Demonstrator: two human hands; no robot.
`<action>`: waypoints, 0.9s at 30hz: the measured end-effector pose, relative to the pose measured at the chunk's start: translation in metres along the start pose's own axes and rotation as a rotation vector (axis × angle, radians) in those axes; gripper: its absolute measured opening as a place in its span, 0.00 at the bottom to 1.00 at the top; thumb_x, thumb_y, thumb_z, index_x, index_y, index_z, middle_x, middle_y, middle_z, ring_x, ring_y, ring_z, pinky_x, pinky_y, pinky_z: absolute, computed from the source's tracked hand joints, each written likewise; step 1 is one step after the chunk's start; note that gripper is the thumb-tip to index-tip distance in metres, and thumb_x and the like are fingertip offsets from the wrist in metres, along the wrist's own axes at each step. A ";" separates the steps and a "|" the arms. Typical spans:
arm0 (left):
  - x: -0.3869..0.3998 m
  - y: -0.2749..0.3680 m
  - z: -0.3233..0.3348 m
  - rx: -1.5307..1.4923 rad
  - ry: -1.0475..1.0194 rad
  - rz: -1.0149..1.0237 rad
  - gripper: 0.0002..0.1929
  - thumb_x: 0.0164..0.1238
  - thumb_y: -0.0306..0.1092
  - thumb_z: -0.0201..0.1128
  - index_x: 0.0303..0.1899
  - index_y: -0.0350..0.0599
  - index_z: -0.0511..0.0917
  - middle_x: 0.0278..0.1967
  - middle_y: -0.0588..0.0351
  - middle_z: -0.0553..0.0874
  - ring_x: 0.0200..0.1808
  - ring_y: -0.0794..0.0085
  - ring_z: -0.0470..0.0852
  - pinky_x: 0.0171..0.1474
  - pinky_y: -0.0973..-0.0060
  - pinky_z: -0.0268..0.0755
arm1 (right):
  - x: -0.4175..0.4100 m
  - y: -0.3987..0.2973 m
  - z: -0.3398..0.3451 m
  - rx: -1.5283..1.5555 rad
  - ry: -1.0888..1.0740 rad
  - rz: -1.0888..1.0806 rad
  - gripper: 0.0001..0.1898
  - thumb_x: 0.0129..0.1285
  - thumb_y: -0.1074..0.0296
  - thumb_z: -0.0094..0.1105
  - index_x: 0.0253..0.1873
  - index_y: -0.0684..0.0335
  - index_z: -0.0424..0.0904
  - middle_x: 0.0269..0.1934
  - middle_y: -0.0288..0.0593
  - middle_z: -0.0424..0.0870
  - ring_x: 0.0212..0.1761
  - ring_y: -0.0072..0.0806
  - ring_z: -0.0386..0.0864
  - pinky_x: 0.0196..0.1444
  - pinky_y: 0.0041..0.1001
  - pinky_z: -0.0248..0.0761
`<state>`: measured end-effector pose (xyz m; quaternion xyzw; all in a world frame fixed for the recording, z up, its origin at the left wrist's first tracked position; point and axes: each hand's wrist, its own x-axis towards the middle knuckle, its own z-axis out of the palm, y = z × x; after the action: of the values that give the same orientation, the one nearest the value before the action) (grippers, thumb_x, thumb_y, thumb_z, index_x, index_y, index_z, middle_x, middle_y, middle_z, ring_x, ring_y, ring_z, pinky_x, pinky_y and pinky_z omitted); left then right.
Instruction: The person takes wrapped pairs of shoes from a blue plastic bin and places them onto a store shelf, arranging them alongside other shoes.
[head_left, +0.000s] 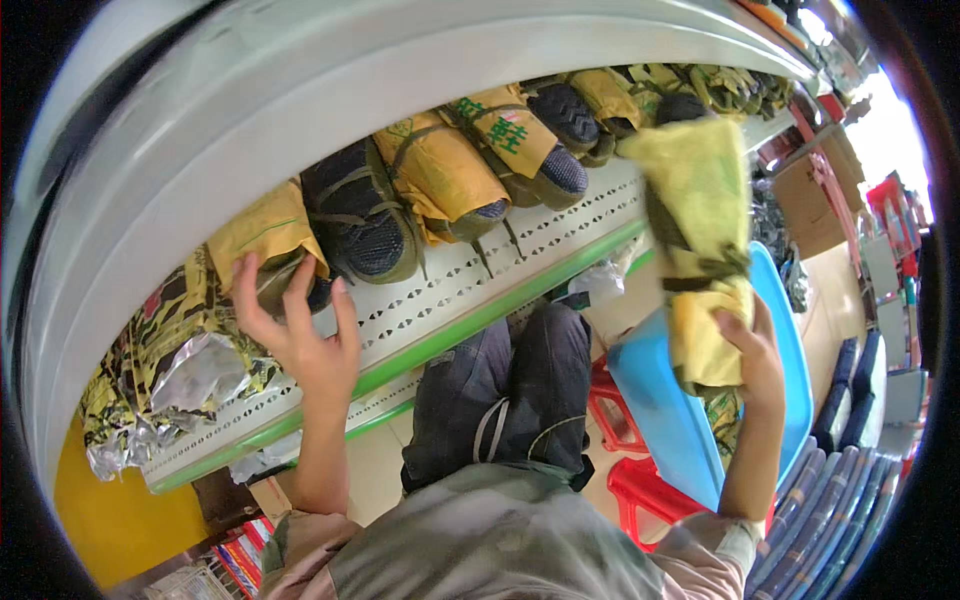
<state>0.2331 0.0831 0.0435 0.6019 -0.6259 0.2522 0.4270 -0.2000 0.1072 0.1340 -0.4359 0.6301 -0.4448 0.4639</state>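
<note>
My right hand (742, 345) grips a shoe bundle in yellow paper (701, 202), tied round with a dark lace, over a blue plastic bin (660, 397). My left hand (307, 322), fingers spread, is at the end of a paper-wrapped shoe (270, 232) on a white perforated metal shelf (450, 281); whether the fingertips touch it I cannot tell. Beside that shoe lies a dark fabric shoe (364, 217) with loose laces. Farther right along the shelf are several more shoes, among them a yellow-wrapped one (442, 172) and one in paper with green writing (517, 135).
Camouflage-patterned items in clear plastic (187, 360) fill the shelf's left end. A green strip (495, 322) edges the shelf. Red plastic stools (645, 495) stand by the bin, with rolled dark material (825, 517) to its right. A cardboard box (817, 187) is farther back.
</note>
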 end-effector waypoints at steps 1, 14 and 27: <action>-0.002 -0.002 -0.002 0.020 -0.005 -0.003 0.16 0.69 0.31 0.73 0.56 0.38 0.85 0.74 0.34 0.67 0.77 0.36 0.64 0.78 0.43 0.58 | 0.005 -0.015 0.030 0.061 -0.053 -0.008 0.38 0.63 0.66 0.76 0.75 0.73 0.69 0.57 0.47 0.87 0.58 0.32 0.87 0.61 0.31 0.79; 0.000 0.010 -0.004 0.003 -0.032 -0.008 0.16 0.68 0.29 0.72 0.56 0.36 0.83 0.74 0.33 0.65 0.78 0.36 0.63 0.78 0.44 0.55 | 0.139 -0.046 0.321 0.137 -0.627 -0.316 0.40 0.62 0.53 0.77 0.70 0.78 0.74 0.58 0.58 0.88 0.61 0.44 0.87 0.64 0.35 0.79; -0.002 0.002 0.000 0.020 -0.056 0.018 0.17 0.69 0.30 0.71 0.56 0.36 0.83 0.74 0.32 0.66 0.78 0.36 0.63 0.78 0.42 0.54 | 0.119 -0.049 0.312 -0.153 -0.566 -0.477 0.47 0.67 0.35 0.64 0.63 0.87 0.75 0.57 0.74 0.85 0.64 0.57 0.85 0.68 0.41 0.75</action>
<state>0.2311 0.0843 0.0417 0.6074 -0.6405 0.2451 0.4009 0.0874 -0.0673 0.1032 -0.7093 0.3894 -0.3539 0.4691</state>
